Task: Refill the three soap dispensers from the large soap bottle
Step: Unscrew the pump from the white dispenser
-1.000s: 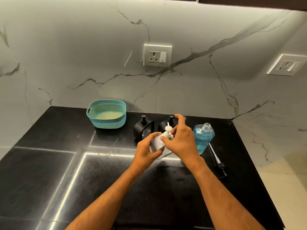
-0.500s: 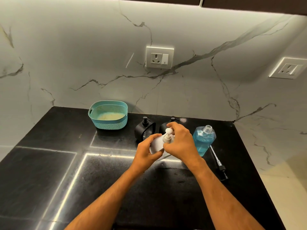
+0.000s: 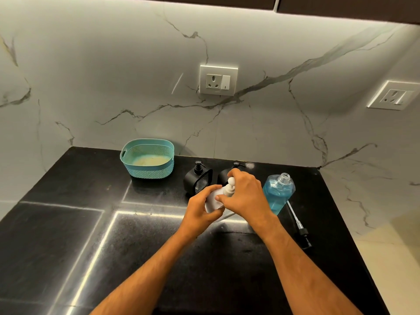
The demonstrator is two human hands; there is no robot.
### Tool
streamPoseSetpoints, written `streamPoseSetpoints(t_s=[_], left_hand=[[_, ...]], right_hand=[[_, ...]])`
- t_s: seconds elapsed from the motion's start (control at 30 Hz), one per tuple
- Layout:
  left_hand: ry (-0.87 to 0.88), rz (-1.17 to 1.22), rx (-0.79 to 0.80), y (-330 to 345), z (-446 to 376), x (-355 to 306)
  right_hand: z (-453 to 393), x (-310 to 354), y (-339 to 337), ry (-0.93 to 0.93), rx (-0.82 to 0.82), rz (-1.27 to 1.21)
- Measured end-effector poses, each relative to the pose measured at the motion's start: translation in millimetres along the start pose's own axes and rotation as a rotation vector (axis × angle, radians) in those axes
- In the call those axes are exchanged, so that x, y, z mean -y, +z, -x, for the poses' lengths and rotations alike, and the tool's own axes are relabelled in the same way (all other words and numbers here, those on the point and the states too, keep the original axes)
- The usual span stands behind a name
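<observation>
L hand (image 3: 200,212) is gripping the body of the white dispenser (image 3: 214,198), fingers curling round its left side, holding it just above the counter (image 3: 68,246). R hand (image 3: 246,196) is closing over the dispenser's top, fingers and thumb pinching round the white pump (image 3: 229,186) at its collar; pump head is sticking up between thumb and fingers. Both forearms are reaching in from the near edge, meeting at centre.

Just behind the hands, two black dispensers are standing w/ pumps on: left one (image 3: 197,180) is fully showing, right one (image 3: 225,176) is mostly hiding behind the R hand, only its top and a bit of body peeking out. Can't tell their fill level.

Right of the R hand, touching or nearly touching it, the soap bottle (image 3: 278,193) is standing uncapped, neck open, blue liquid filling most of it. Its pump w/ tube (image 3: 297,223) is lying flat on the counter just right of the bottle, black cap end pointing near.

Further left, a teal basket (image 3: 147,169) is sitting at the far edge against the marble wall (image 3: 91,87). A socket (image 3: 218,80) is sitting on the wall above the dispensers; a second socket (image 3: 395,95) is sitting on the right-hand wall.
</observation>
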State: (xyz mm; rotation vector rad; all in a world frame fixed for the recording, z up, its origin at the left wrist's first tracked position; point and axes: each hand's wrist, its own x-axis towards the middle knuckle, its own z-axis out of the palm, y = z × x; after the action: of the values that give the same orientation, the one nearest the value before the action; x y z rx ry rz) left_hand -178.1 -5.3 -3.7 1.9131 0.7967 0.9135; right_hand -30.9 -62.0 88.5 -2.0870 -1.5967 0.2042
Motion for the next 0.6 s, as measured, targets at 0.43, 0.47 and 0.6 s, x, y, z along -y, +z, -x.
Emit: streamPoseSetpoints(t_s=[0.43,0.47,0.6], left_hand=[[-0.078,-0.074,-0.025,2,6,10],[-0.088,-0.076,-0.036,3,7,11],[-0.109,-0.075,-0.073,6,13,12]], right_hand=[[-4,7,-22,-0.065,-0.156,-0.022],[-4,6,-24,-0.077,-0.175,-0.034],[-5,4,-29,-0.094,-0.221,-0.05]])
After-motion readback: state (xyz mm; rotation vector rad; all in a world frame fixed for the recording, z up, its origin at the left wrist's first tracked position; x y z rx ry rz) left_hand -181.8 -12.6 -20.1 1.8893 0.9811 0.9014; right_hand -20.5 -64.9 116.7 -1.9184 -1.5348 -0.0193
